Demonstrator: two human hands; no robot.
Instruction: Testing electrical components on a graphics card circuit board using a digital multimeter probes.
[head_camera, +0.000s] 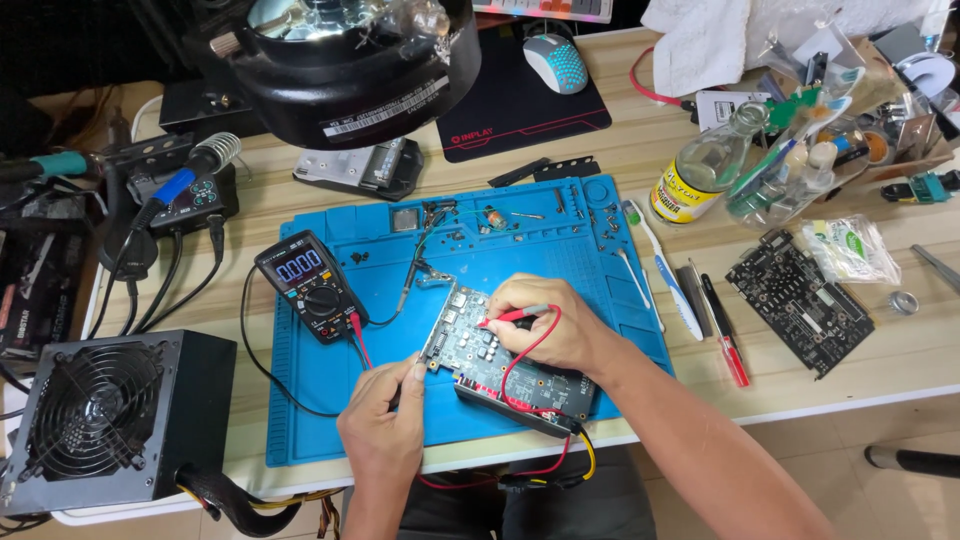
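Note:
A grey circuit board (466, 340) lies on the blue work mat (330, 390) in front of me. My right hand (550, 320) grips a red test probe (515, 315), its tip resting on the board's chips. My left hand (383, 425) pinches a black probe at the board's left edge. Red and black leads run from the probes to a black multimeter (306, 285) on the mat's left side. A power cable with red, yellow and black wires (560, 462) plugs into the board's near edge.
A black power supply with a fan (100, 420) stands at left. A soldering station (185, 190) sits behind it, with a microscope head (345, 60) above the mat. To the right lie a toothbrush (655, 265), a red screwdriver (725, 330), a second board (800, 300) and a bottle (705, 170).

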